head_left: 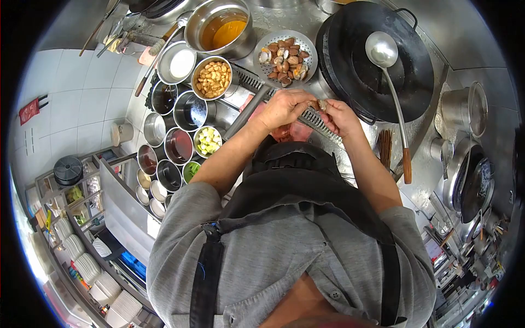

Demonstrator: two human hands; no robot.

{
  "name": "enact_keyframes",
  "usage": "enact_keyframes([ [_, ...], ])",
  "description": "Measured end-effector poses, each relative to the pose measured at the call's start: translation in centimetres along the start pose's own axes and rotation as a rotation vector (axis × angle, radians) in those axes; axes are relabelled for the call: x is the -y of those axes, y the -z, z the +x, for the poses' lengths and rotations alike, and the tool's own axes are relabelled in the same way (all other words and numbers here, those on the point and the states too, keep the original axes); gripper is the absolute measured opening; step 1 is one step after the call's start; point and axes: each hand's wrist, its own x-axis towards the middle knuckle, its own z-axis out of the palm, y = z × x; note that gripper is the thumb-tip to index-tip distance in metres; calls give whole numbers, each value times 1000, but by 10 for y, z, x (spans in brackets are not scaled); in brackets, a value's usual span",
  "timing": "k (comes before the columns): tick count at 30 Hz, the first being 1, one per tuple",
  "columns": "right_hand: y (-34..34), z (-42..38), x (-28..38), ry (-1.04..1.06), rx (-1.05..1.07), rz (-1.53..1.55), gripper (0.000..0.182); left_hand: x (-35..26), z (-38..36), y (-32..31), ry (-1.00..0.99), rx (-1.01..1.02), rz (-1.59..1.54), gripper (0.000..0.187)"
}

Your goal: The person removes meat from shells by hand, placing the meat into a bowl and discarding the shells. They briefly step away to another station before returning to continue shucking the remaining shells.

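My left hand (pixel 285 109) and my right hand (pixel 340 118) meet in front of my apron, fingers pinched together. Between their fingertips is a small brown clam (pixel 321 104), partly covered by the fingers. Just beyond them, a round perforated metal strainer (pixel 307 45) holds a heap of brown clams (pixel 284 63), several with shells parted and pale flesh showing. To the right of the strainer sits a large black wok (pixel 413 71). A steel ladle (pixel 381 49) rests in it, its wooden handle reaching over the near rim.
Left of my hands stand a bowl of peanuts (pixel 213 78), a pot of amber liquid (pixel 227 34) and several metal seasoning pots (pixel 191 111). A bamboo brush (pixel 385 148) lies below the wok. A slotted drain grate (pixel 249 79) runs beneath my hands. A strainer pot (pixel 464 109) is at right.
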Motion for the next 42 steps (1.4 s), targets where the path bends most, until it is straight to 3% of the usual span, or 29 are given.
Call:
enact_keyframes([
  [2,0,4,3,28,15,73,20,-5,2,8,19,19,-30,16],
  [5,0,28,23,177,-90,-180,20,31,10,10,49,-36,159,18],
  [6,-10,37,38,288,-169,-213,22,33,19,16,304,-25,133,21],
  [7,-18,40,51,398,-249,-247,30,47,26,21,399,-52,79,26],
  [9,-28,33,74,408,-277,-336,33,106,36,26,467,-135,-90,33],
  [11,-29,28,77,413,-304,-432,38,119,44,51,519,-107,204,39],
  [12,-25,21,69,443,-312,-442,38,110,47,62,689,-141,239,41],
  [13,-20,14,60,474,-318,-453,38,124,42,66,687,-150,235,41],
  [15,-11,-2,37,427,-335,-465,38,159,26,65,863,5,445,42],
  [18,0,-19,0,331,-347,-408,38,198,7,48,828,114,653,44],
  [23,1,-43,-30,239,-364,-451,36,188,31,29,853,13,528,45],
  [26,4,-47,-40,180,-361,-460,35,194,38,17,894,219,598,41],
  [31,5,-55,-44,138,-364,-486,35,159,39,13,978,356,667,34],
  [33,6,-55,-49,144,-367,-482,35,166,43,14,992,192,667,32],
  [42,-9,-55,-37,133,-374,-599,33,216,68,22,840,100,717,39],
])
